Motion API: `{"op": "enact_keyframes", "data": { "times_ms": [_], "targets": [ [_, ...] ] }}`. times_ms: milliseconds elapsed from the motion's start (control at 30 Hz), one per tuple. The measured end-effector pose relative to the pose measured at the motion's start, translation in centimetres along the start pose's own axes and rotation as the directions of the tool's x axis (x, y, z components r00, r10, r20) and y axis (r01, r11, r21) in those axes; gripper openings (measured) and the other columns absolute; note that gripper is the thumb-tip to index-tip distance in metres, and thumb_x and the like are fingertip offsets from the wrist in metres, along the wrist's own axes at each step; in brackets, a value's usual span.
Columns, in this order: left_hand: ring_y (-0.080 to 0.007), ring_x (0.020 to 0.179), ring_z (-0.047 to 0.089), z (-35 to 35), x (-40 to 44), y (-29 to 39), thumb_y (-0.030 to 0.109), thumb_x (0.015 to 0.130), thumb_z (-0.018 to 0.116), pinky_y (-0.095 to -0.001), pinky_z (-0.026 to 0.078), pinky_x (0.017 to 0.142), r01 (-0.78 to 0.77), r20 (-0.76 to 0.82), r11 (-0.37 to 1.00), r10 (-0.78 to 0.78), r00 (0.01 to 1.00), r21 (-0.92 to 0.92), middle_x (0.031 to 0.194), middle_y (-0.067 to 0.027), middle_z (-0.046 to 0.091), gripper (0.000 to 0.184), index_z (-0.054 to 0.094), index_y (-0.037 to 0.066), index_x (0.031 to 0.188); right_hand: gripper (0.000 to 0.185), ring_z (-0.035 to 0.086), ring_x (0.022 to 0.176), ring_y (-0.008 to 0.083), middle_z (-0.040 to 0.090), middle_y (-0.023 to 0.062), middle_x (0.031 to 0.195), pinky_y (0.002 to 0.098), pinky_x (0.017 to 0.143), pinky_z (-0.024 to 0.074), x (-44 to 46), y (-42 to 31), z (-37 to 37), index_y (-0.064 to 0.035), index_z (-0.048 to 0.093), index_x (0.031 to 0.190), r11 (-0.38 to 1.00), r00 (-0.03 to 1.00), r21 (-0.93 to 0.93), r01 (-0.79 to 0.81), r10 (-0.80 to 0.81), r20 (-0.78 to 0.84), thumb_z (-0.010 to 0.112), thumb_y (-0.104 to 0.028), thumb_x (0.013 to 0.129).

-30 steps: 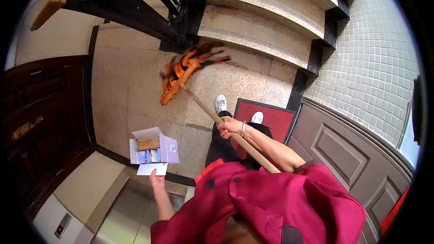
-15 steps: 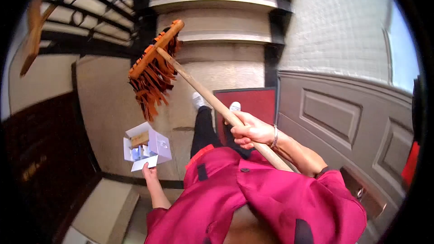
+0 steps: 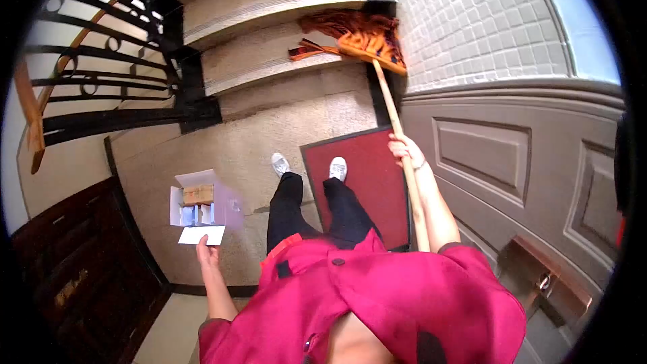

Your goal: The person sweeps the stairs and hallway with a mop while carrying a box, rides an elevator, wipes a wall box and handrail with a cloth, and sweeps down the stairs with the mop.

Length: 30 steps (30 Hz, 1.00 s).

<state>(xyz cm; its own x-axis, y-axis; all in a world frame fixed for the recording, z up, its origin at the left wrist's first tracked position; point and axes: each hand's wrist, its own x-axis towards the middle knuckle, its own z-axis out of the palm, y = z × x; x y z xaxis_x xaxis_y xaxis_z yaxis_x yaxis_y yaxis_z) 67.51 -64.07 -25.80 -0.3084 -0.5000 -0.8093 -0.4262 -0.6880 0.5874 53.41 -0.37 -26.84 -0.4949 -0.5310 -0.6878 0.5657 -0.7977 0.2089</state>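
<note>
My right hand (image 3: 406, 149) is wrapped round the wooden handle of a mop (image 3: 385, 87). The mop's orange head, with its dark and orange fabric strips, reaches over the lower stairs beside the tiled wall. At the left, my left hand (image 3: 207, 253) grips an open pale cardboard box (image 3: 230, 210) at its near flap, thumb on top; the other fingers are mostly hidden. Inside the box stand a brown carton (image 3: 198, 194) and smaller white and blue packets (image 3: 197, 215).
Stone stairs (image 3: 269, 10) rise ahead, with a black metal railing (image 3: 108, 87) at the left. A red doormat (image 3: 364, 185) lies by my feet. Grey panelling (image 3: 482, 152) runs along the right, with a copper-coloured box (image 3: 546, 276) low on it. A dark door (image 3: 81, 256) is at lower left.
The mop head has swung from the left to the right, from over the floor to the stairs by the wall. My right hand has moved forward and right. The box remains in my left hand.
</note>
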Motion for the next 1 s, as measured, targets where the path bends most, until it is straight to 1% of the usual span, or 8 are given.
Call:
{"op": "enact_keyframes", "data": {
  "times_ms": [33,100,200,300,367,633,833,1000],
  "targets": [
    [-0.0241,0.082,0.054,0.2,-0.2,0.0,0.002,0.073,0.05,-0.0353,0.049,0.068,0.002,0.012,0.999,-0.001,1.0,-0.035,0.091,-0.0122,0.053,0.026,0.044,-0.003,0.098,0.019,0.023,0.033,0.0035,0.026,-0.0038,0.045,0.0163,0.029,0.0216,-0.5,0.8,-0.2,-0.0083,0.038,0.068,0.996,0.999,-0.076,-0.037,0.039,0.027,0.04,-0.016,0.085],
    [-0.0244,0.082,0.054,-0.4,-0.3,0.0,0.002,0.073,0.05,-0.0354,0.048,0.069,0.0,0.017,0.999,0.001,1.0,-0.035,0.092,-0.0124,0.053,0.026,0.045,-0.003,0.098,0.017,0.023,0.034,0.0026,0.027,-0.0043,0.046,0.0151,0.029,0.0217,-2.2,2.4,0.2,-0.0097,0.037,0.068,1.0,0.991,0.02,-0.019,0.022,-0.129,0.042,-0.015,0.084],
    [-0.024,0.083,0.054,0.2,-0.5,-0.8,0.002,0.072,0.051,-0.0345,0.048,0.069,-0.023,0.039,0.999,0.025,0.999,-0.04,0.092,-0.0122,0.052,0.028,0.045,-0.003,0.099,0.015,0.025,0.036,0.0016,0.028,-0.0054,0.05,0.0137,0.029,0.0217,-3.8,5.5,4.3,-0.0109,0.036,0.071,0.929,0.931,-0.35,0.12,-0.228,-0.286,0.046,-0.007,0.08],
    [-0.0252,0.085,0.054,-1.2,1.9,-1.5,0.001,0.072,0.049,-0.0364,0.048,0.071,-0.054,0.072,0.998,0.057,0.996,-0.04,0.094,-0.0131,0.052,0.031,0.043,-0.004,0.102,0.014,0.027,0.035,0.0037,0.029,-0.004,0.047,0.0166,0.028,0.0241,-0.5,8.4,5.7,-0.0094,0.034,0.073,0.833,0.945,-0.54,0.12,-0.262,-0.195,0.046,-0.006,0.079],
    [-0.026,0.086,0.053,-2.5,4.0,-0.8,0.0,0.072,0.048,-0.0379,0.048,0.071,0.032,0.03,0.999,-0.033,0.999,0.01,0.096,-0.0136,0.051,0.032,0.042,-0.004,0.103,0.015,0.029,0.034,0.0048,0.029,-0.0035,0.046,0.0185,0.028,0.025,2.3,11.8,7.1,-0.0095,0.033,0.073,0.758,0.924,-0.632,0.16,-0.34,-0.173,0.046,-0.006,0.079],
    [-0.0282,0.088,0.052,-3.2,6.6,3.2,-0.001,0.073,0.045,-0.0412,0.048,0.071,0.045,0.041,0.969,-0.056,0.998,0.242,0.1,-0.015,0.049,0.034,0.04,-0.005,0.106,0.016,0.029,0.036,0.0028,0.03,-0.0033,0.049,0.0172,0.03,0.0239,10.6,19.4,3.4,-0.011,0.032,0.075,0.951,0.984,-0.287,-0.119,0.074,-0.164,0.047,-0.007,0.08],
    [-0.0302,0.09,0.052,-1.7,8.3,6.0,-0.001,0.072,0.044,-0.0449,0.048,0.069,-0.133,0.163,0.906,0.072,0.984,0.403,0.102,-0.0159,0.048,0.037,0.038,-0.004,0.109,0.015,0.032,0.04,0.0024,0.033,-0.0025,0.054,0.0164,0.032,0.0274,6.5,25.9,0.1,-0.0071,0.035,0.072,0.989,1.0,-0.146,0.017,-0.016,0.008,0.048,-0.004,0.079],
    [-0.0306,0.09,0.052,1.3,8.8,8.7,-0.002,0.072,0.044,-0.0459,0.047,0.072,-0.2,0.308,0.847,0.045,0.95,0.493,0.102,-0.0162,0.047,0.039,0.038,-0.003,0.11,0.006,0.032,0.04,0.0023,0.032,-0.0023,0.055,0.0149,0.031,0.0269,0.4,29.6,-0.7,-0.0031,0.04,0.087,0.982,0.965,0.116,0.146,-0.167,0.202,0.041,-0.003,0.082]
  ]
}}
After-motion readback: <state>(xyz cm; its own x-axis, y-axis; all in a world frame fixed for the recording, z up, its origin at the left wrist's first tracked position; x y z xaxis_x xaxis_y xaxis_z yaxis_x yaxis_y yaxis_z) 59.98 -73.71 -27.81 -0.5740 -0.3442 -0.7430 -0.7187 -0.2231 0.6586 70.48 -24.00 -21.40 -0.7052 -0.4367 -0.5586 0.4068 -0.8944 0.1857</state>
